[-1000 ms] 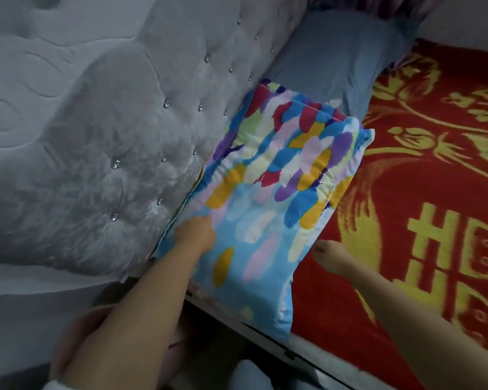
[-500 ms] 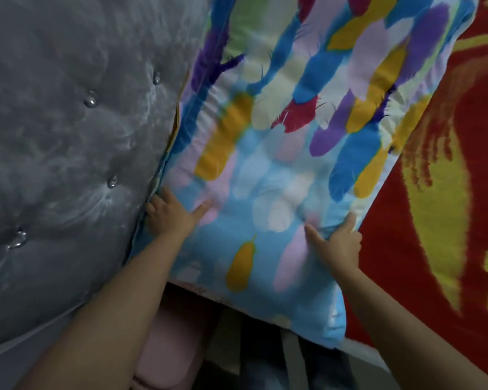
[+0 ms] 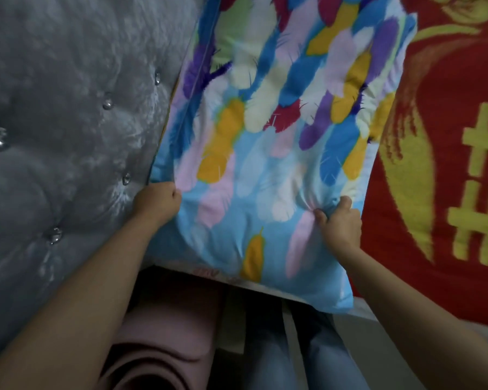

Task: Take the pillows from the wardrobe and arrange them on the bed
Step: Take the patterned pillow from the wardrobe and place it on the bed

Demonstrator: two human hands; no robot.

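Note:
A light-blue pillow [image 3: 268,142] printed with coloured feathers lies on the bed against the grey headboard, its near end hanging over the bed's edge. My left hand [image 3: 157,202] is closed on the pillow's left edge next to the headboard. My right hand [image 3: 340,225] pinches a bunch of the pillow's fabric near its right edge. The pillow's far end runs out of the top of the view.
A grey tufted headboard [image 3: 68,122] with shiny studs fills the left. A red bedspread [image 3: 448,164] with yellow characters covers the bed on the right. Below the pillow are a rolled pink mat [image 3: 164,347] and my blue-jeaned legs [image 3: 302,356].
My head has come closer to the pillow. Both hands went from lying flat on the pillow to gripping its fabric, left on the edge, right near the right side.

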